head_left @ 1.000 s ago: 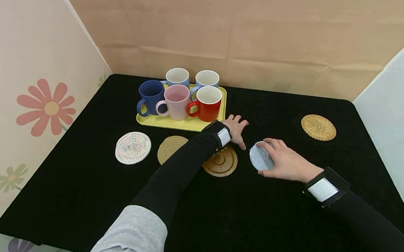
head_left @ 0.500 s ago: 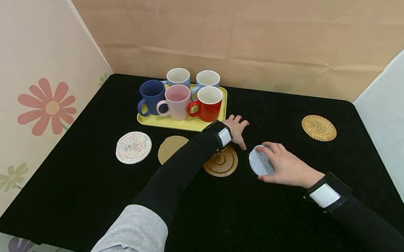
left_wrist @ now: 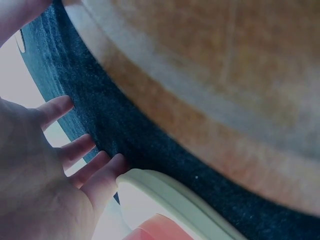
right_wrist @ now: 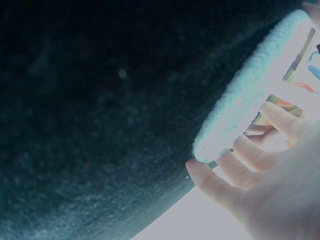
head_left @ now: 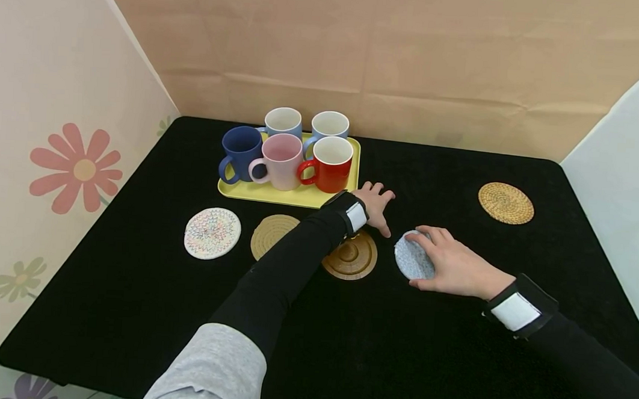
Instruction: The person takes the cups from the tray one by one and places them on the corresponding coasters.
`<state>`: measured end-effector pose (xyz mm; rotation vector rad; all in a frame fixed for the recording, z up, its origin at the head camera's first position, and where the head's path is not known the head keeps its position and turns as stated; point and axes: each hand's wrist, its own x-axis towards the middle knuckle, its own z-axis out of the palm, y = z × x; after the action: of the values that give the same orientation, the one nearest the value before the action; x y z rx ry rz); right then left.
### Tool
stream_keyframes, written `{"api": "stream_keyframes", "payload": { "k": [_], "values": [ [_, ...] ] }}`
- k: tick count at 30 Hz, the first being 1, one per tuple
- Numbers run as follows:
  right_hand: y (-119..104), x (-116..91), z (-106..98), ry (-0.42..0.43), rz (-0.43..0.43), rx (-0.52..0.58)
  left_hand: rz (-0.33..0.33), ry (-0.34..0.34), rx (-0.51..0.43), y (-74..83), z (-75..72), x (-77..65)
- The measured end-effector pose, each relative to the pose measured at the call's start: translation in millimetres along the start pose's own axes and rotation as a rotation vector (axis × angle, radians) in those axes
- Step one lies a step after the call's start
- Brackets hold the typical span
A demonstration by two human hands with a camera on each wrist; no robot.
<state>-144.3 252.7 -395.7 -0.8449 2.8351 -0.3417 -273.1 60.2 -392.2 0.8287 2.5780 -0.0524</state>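
My right hand (head_left: 459, 264) holds a light blue-grey fuzzy round coaster (head_left: 414, 259) by its edges, thumb on the near side and fingers on the far side. In the right wrist view the coaster (right_wrist: 250, 90) appears edge-on beside the fingers, low over the black cloth. My left hand (head_left: 373, 207) has its fingers spread on the table, holding nothing. It lies between the yellow tray (head_left: 233, 190) and a brown ringed wooden coaster (head_left: 356, 263). The left forearm hides part of the wooden coaster and of a tan woven coaster (head_left: 267, 236).
On the tray stand a dark blue mug (head_left: 240, 156), a pink mug (head_left: 282, 164), a red mug (head_left: 334, 170) and two light blue mugs behind. A white patterned coaster (head_left: 211, 233) lies at left, a straw coaster (head_left: 506, 203) at far right. Walls enclose the black table.
My right hand and the blue-grey coaster have shifted slightly toward the near edge, then held almost still. The left hand stays in place.
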Motion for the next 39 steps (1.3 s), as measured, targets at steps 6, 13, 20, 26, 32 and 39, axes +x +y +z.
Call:
{"api": "stream_keyframes", "payload": {
  "k": [6, 13, 20, 26, 32, 39],
  "values": [
    [-1, -1, -1, -0.001, -0.003, 0.005, 0.0, -0.005, -0.005, 0.6, -1.5, -2.8],
    [-2, -1, -1, -0.001, -0.005, 0.001, -0.003, -0.007, -0.003, 0.6, -1.2, -2.4],
    [-2, -1, 0, -0.006, -0.006, 0.006, 0.003, -0.008, -0.002, 0.7, -2.1, -4.4],
    [-3, -2, 1, 0.002, -0.01, 0.0, 0.006, -0.01, -0.001, 0.9, -4.3, -7.8],
    [-4, -3, 1, 0.0, -0.011, -0.006, 0.012, -0.002, -0.001, 1.6, -7.3, -15.2],
    [-4, -4, 0, -0.019, -0.005, 0.007, 0.018, 0.004, -0.001, 2.2, -7.5, -16.9]
  ]
}}
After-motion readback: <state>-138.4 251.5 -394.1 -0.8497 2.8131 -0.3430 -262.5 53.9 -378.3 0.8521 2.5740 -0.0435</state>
